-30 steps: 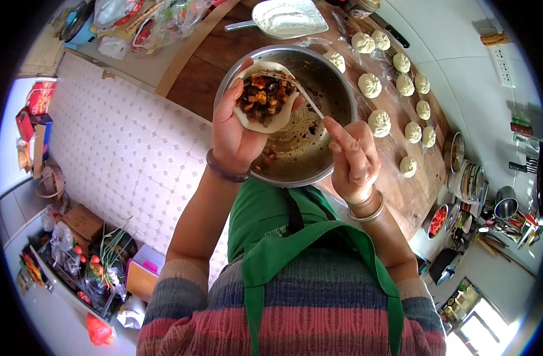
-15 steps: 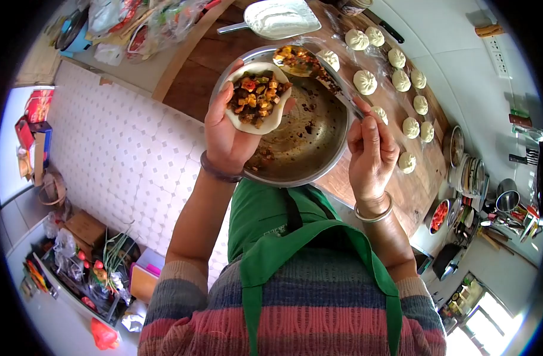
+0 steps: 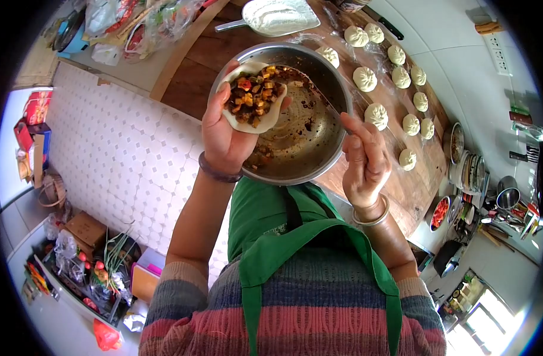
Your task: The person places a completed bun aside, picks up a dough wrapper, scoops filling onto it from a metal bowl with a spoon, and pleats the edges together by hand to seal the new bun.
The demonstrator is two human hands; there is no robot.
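Note:
My left hand [image 3: 225,139] cups a round dough wrapper [image 3: 264,123] heaped with diced filling [image 3: 252,98], over the left side of a steel bowl [image 3: 345,89]. A spoon [image 3: 326,101] is gripped by its handle in my right hand [image 3: 366,163], at the bowl's right rim. Its head lies against the filling at the wrapper's right edge, partly hidden by filling. Scraps of filling and oily smears cover the bowl's bottom.
Several pleated buns [image 3: 365,79] sit on the floured wooden board [image 3: 191,80] to the right. A metal scoop of flour [image 3: 277,16] lies beyond the bowl, and a knife [image 3: 391,28] lies at the board's far edge. Dishes [image 3: 468,176] stand at the right.
My right hand has moved down and left, bringing the spoon's load of filling from over the bowl's far side onto the wrapper. The left hand has barely moved.

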